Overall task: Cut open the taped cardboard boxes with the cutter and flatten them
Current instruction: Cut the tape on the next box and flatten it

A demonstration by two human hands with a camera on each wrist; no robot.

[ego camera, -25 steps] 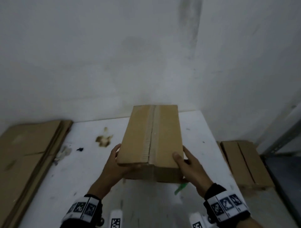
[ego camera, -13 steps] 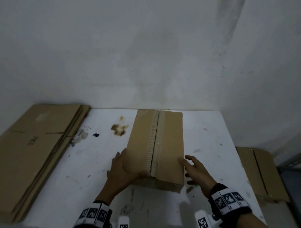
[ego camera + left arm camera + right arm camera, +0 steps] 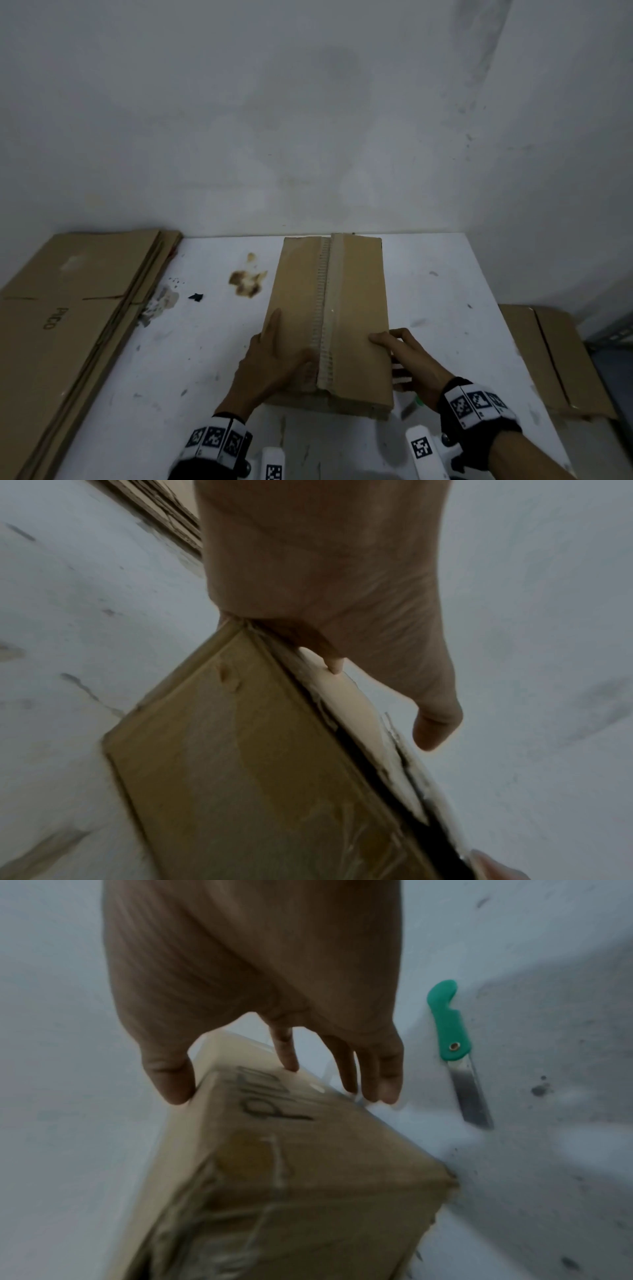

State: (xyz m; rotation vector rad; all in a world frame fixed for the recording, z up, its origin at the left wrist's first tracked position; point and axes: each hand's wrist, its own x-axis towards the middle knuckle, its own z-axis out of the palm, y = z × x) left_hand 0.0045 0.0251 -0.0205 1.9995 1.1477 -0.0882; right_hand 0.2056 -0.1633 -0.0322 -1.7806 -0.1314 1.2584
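Box on the table, a hand at each side near its front end.

The box [image 3: 329, 318] is lying lengthwise on the white table [image 3: 442, 301], its taped seam [image 3: 330, 308] facing up and its far end reaching the wall. The left hand [image 3: 270, 363] is resting flat on the box's left half, fingers straight, thumb across the top. The right hand [image 3: 409, 366] is touching the right edge, fingers spread and loosely extended, thumb on top; neither hand is gripping. The cutter [image 3: 457, 1053], green-handled with blade out, is lying on the table just beside the right hand. Flattened cardboard [image 3: 68, 308] is sitting at the table's left edge.
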